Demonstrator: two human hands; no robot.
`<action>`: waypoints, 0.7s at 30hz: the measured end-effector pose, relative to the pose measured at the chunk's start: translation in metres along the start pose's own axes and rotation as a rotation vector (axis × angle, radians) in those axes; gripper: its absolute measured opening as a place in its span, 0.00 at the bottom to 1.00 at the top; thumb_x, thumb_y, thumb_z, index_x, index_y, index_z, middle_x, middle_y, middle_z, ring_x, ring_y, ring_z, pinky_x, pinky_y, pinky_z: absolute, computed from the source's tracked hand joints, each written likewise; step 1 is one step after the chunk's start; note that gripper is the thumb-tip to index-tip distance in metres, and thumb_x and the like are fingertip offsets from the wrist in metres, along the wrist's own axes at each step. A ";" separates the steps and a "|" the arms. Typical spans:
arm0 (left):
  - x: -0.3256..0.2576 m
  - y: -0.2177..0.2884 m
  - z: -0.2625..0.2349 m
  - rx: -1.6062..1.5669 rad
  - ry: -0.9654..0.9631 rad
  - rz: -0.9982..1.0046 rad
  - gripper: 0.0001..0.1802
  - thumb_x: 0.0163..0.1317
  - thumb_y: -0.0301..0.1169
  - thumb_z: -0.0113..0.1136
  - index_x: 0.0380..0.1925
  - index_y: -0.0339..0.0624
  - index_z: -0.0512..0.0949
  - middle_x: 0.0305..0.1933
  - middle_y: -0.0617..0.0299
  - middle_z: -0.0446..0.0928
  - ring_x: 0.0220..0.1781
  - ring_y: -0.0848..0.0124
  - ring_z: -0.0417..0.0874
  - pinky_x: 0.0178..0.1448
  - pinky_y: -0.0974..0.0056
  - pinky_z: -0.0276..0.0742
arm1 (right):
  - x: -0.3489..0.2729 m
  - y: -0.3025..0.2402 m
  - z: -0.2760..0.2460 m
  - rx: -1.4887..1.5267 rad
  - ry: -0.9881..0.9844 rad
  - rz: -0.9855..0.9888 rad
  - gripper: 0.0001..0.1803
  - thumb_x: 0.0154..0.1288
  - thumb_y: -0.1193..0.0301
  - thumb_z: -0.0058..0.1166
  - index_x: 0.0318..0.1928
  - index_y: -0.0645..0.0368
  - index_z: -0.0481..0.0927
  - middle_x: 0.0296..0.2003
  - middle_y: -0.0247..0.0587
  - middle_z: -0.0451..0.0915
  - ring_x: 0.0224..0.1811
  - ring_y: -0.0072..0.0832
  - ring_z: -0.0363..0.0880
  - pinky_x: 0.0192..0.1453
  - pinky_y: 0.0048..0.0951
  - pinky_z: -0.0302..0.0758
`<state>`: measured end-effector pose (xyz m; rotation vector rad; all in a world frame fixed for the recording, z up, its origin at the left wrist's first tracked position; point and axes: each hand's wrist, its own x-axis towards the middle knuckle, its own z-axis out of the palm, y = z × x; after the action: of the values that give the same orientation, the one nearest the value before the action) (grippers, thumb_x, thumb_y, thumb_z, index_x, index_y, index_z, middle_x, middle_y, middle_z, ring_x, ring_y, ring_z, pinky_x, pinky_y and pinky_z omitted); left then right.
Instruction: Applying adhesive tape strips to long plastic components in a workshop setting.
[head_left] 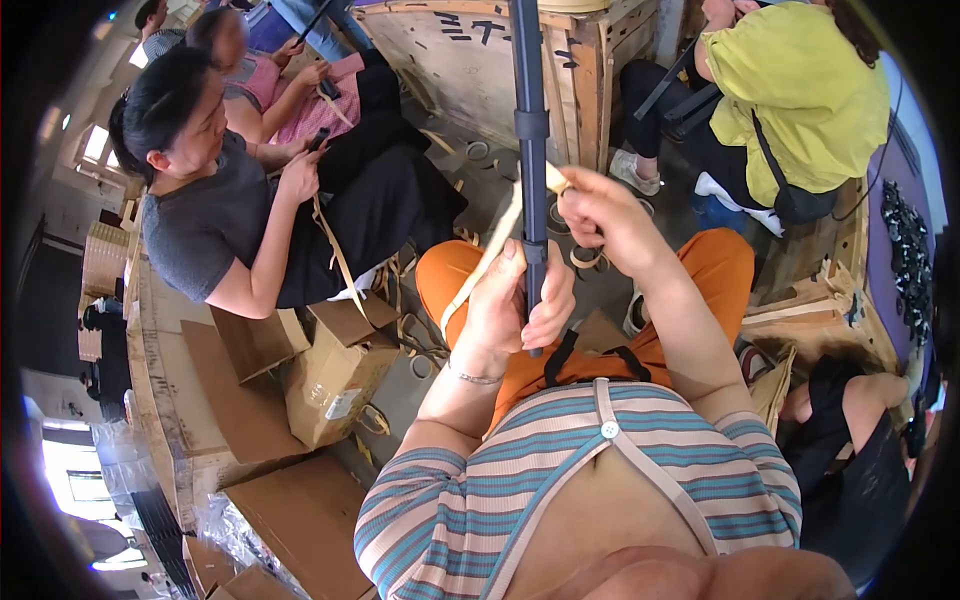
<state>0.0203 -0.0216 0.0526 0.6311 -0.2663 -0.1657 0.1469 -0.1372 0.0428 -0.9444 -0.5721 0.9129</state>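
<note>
A black telescopic pole (530, 110) stands nearly upright in front of me, its collars showing along the shaft. My left hand (510, 300) is closed round its lower part, just about a collar. Across the pole, above that grip, goes a tan tape strip (503, 228); its long end hangs down to the left past my left wrist. With thumb and forefinger my right hand (615, 220) pinches the strip close to the pole's right side. Whether the strip sticks to the pole, I cannot tell.
An open cardboard box (335, 385) lies at my left, with a cardboard sheet (300, 520) nearer. Several people sit around, one in a grey shirt (215, 225), another in a yellow top (800, 100). A wooden crate (470, 75) stands ahead. Tape scraps litter the floor.
</note>
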 end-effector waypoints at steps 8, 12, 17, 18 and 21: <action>0.009 -0.014 0.002 -0.038 0.115 -0.037 0.28 0.66 0.54 0.35 0.21 0.38 0.62 0.11 0.63 0.58 0.07 0.75 0.57 0.09 0.73 0.56 | 0.006 -0.026 0.024 -0.283 -0.019 -0.312 0.13 0.61 0.64 0.55 0.37 0.62 0.75 0.26 0.28 0.72 0.28 0.13 0.67 0.32 0.17 0.66; 0.011 -0.015 -0.007 0.254 0.240 -0.042 0.27 0.65 0.55 0.37 0.27 0.39 0.64 0.16 0.63 0.61 0.10 0.75 0.58 0.11 0.72 0.56 | 0.010 -0.007 0.013 -0.388 0.044 -0.320 0.13 0.61 0.63 0.56 0.34 0.61 0.73 0.22 0.26 0.70 0.24 0.12 0.65 0.27 0.16 0.64; 0.010 -0.019 -0.014 0.439 0.317 -0.023 0.21 0.66 0.50 0.42 0.27 0.42 0.63 0.16 0.68 0.60 0.11 0.82 0.57 0.13 0.77 0.55 | 0.011 0.001 0.008 -0.419 0.100 -0.358 0.13 0.61 0.64 0.55 0.34 0.62 0.73 0.21 0.25 0.68 0.23 0.11 0.62 0.26 0.15 0.60; 0.012 -0.021 -0.014 0.442 0.310 -0.021 0.21 0.66 0.50 0.42 0.27 0.42 0.63 0.16 0.68 0.60 0.11 0.82 0.57 0.13 0.77 0.55 | 0.012 0.002 0.005 -0.437 0.111 -0.364 0.13 0.61 0.64 0.55 0.34 0.62 0.73 0.22 0.25 0.67 0.24 0.12 0.62 0.27 0.15 0.60; 0.014 -0.025 -0.020 0.551 0.375 -0.022 0.21 0.65 0.49 0.45 0.28 0.41 0.64 0.17 0.68 0.62 0.12 0.81 0.59 0.13 0.76 0.55 | 0.011 0.003 0.000 -0.347 0.088 -0.281 0.09 0.62 0.67 0.55 0.36 0.59 0.73 0.27 0.23 0.68 0.26 0.10 0.61 0.29 0.14 0.59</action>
<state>0.0375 -0.0330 0.0246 1.1941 0.0660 0.0110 0.1515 -0.1270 0.0406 -1.1742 -0.7806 0.5256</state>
